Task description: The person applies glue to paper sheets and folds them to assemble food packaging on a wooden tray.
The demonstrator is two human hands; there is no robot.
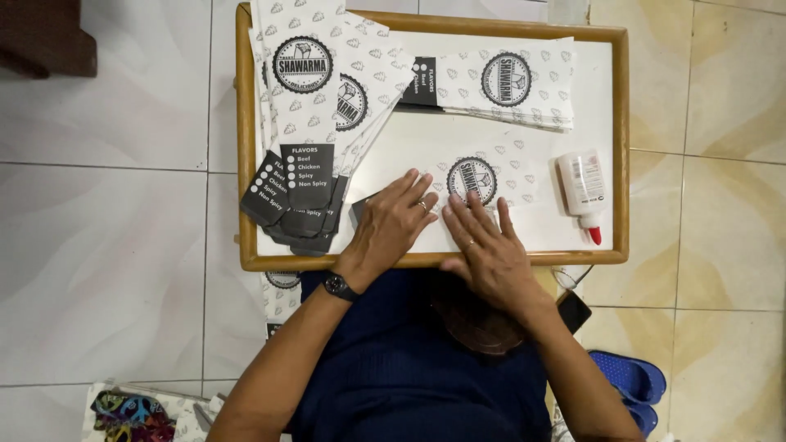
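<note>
Left fingers: the left hand (391, 223) lies flat, fingers spread and straight, pressing the left part of the paper sleeve (483, 182).
Right fingers: the right hand (485, 245) lies palm-down, fingers slightly apart, tips on the sleeve's lower edge just below its round emblem.
Sleeve: white printed paper with a dark end, flat on the tray (619, 147) near its front rim; long axis runs left to right, dark end pointing left under the left hand.
Edges: the wooden rim touches both wrists' side; glue bottle (583, 192) lies just right of the sleeve, red tip toward the person.
Open room: bare white tray between the sleeve and the stack of sleeves (503, 86) at the back; fanned pile (315, 123) crowds the left.
</note>
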